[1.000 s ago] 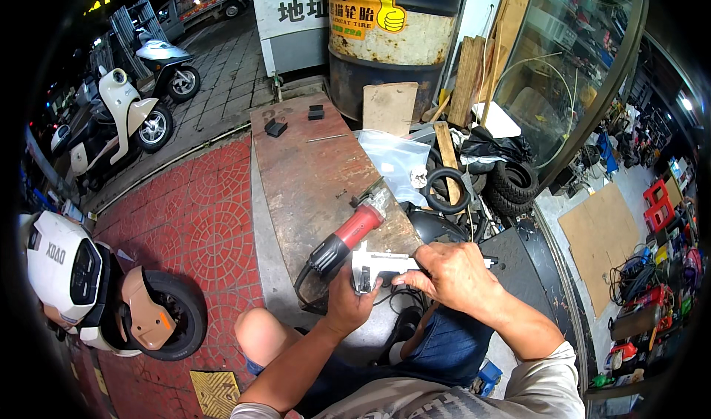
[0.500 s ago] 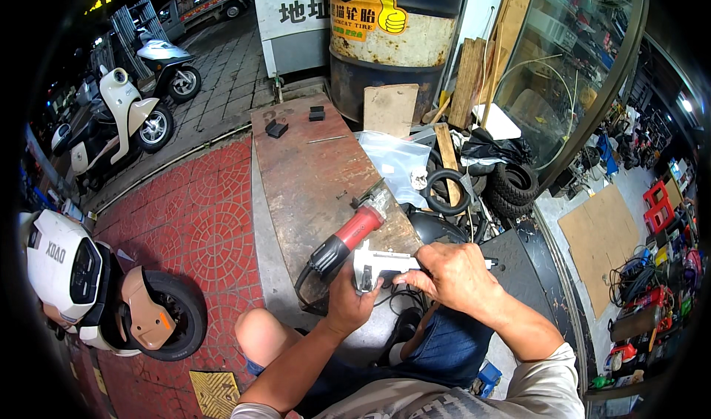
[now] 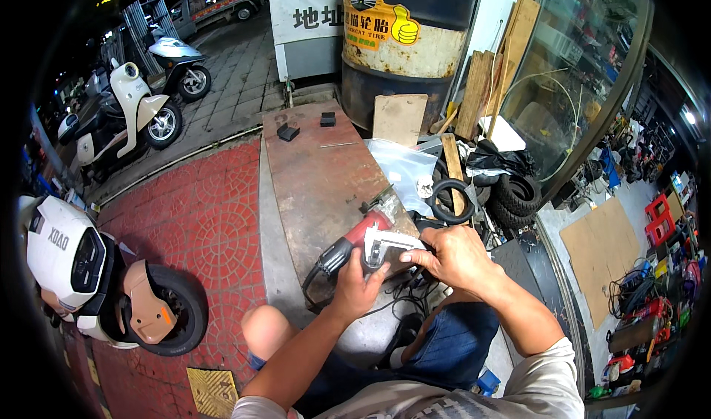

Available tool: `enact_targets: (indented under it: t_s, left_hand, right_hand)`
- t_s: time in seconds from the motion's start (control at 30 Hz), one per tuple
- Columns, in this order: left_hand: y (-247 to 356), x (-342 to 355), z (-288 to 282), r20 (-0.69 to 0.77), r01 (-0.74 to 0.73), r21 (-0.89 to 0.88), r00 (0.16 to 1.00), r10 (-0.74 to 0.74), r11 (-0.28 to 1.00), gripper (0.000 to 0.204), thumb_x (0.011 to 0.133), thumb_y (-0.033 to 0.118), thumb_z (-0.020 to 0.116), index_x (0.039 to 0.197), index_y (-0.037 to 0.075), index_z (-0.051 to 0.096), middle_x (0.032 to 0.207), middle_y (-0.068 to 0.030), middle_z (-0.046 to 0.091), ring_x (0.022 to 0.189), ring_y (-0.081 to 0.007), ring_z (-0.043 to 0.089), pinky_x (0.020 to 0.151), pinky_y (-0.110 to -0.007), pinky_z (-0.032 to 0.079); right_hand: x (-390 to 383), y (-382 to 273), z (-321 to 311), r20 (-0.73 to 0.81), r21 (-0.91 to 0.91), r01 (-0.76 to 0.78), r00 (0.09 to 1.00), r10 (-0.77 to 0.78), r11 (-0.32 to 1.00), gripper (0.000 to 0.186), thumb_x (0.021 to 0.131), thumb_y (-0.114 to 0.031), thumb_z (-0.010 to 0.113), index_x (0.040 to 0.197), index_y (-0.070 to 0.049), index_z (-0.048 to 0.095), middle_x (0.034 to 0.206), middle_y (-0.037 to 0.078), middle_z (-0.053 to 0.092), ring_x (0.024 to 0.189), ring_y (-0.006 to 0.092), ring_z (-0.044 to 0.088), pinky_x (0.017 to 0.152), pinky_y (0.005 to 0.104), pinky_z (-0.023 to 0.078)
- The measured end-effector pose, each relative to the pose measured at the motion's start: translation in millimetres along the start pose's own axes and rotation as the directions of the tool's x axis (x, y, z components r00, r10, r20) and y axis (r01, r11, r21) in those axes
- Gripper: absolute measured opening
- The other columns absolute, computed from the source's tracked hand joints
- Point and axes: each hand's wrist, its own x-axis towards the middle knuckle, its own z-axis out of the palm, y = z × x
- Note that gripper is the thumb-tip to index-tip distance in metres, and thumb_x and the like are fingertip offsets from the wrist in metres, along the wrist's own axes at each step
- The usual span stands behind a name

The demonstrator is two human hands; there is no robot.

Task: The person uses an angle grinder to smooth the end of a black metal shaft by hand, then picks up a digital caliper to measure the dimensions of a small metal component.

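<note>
A silver vernier caliper (image 3: pixel 396 239) is gripped by my right hand (image 3: pixel 459 256), fingers wrapped round its beam and thumb pressed along the lower side. Between the jaws at its left end sits a small dark piece (image 3: pixel 376 251), apparently metal. My left hand (image 3: pixel 357 287) pinches that piece from below with thumb and fingers, close against the jaws. Just behind the hands, a red and black angle grinder (image 3: pixel 342 247) lies on the worn metal-topped board (image 3: pixel 315 178), its head partly hidden by the caliper.
Two small black blocks (image 3: pixel 287 132) and a thin rod (image 3: pixel 338 145) lie on the board's far part. Behind stands a rusty drum (image 3: pixel 400 63). Right of the board are a clear plastic bag (image 3: pixel 400 168), wood strips and small tyres (image 3: pixel 515 199). A white scooter (image 3: pixel 63 252) stands left.
The caliper has tipped, its right end now lower and nearer me. Both hands have shifted slightly right and still hold the caliper and the small piece. The whole view has shifted a little.
</note>
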Motion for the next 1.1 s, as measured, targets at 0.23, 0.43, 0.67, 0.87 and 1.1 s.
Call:
enact_targets:
  t_s: [0.23, 0.43, 0.67, 0.87, 1.1]
  left_hand:
    - [-5, 4, 2, -0.016, 0.026, 0.062, 1.0, -0.025, 0.998, 0.045, 0.102, 0.025, 0.077, 0.126, -0.006, 0.056, 0.104, -0.0329, 0.072, 0.097, -0.0544, 0.071, 0.082, -0.055, 0.056]
    - [7, 32, 14, 0.053, 0.056, 0.073, 0.997, -0.06, 0.996, 0.048, 0.103, 0.029, 0.075, 0.131, -0.005, 0.055, 0.107, -0.0364, 0.07, 0.105, -0.0571, 0.068, 0.088, -0.058, 0.054]
    - [-4, 41, 19, 0.061, 0.008, 0.074, 0.998, -0.012, 0.997, 0.052, 0.107, 0.025, 0.072, 0.147, -0.003, 0.054, 0.119, -0.0271, 0.074, 0.11, -0.0404, 0.075, 0.094, -0.047, 0.057]
    - [0, 45, 21, 0.108, 0.056, 0.063, 0.992, -0.062, 0.996, 0.062, 0.106, 0.024, 0.073, 0.155, -0.004, 0.047, 0.126, -0.0301, 0.071, 0.117, -0.0432, 0.072, 0.1, -0.048, 0.056]
    - [-4, 45, 25, 0.054, -0.054, 0.085, 0.997, 0.049, 0.995, 0.057, 0.104, 0.021, 0.074, 0.15, -0.004, 0.05, 0.123, -0.0291, 0.071, 0.114, -0.0444, 0.071, 0.097, -0.05, 0.056]
  right_hand:
    - [5, 1, -4, 0.067, -0.001, -0.053, 0.996, 0.053, 0.999, 0.062, 0.099, -0.063, 0.07, 0.085, -0.002, 0.073, 0.068, 0.023, 0.069, 0.071, 0.0479, 0.072, 0.065, 0.0554, 0.057]
    - [17, 41, 0, 0.118, 0.098, -0.109, 0.988, 0.098, 0.989, 0.064, 0.101, -0.063, 0.069, 0.085, 0.0, 0.071, 0.07, 0.022, 0.065, 0.073, 0.0461, 0.067, 0.068, 0.0533, 0.051]
    - [22, 46, 1, 0.119, 0.085, -0.171, 0.98, 0.16, 0.982, 0.064, 0.1, -0.061, 0.071, 0.085, 0.001, 0.075, 0.069, 0.024, 0.068, 0.072, 0.044, 0.071, 0.07, 0.0528, 0.054]
    - [20, 53, 4, 0.136, 0.115, -0.225, 0.968, 0.209, 0.968, 0.064, 0.1, -0.06, 0.073, 0.083, 0.002, 0.074, 0.068, 0.023, 0.067, 0.07, 0.0422, 0.069, 0.069, 0.0517, 0.052]
    - [18, 59, 12, 0.138, 0.199, -0.247, 0.965, 0.223, 0.948, 0.06, 0.101, -0.054, 0.074, 0.084, 0.003, 0.07, 0.064, 0.018, 0.059, 0.061, 0.0302, 0.057, 0.061, 0.0472, 0.046]
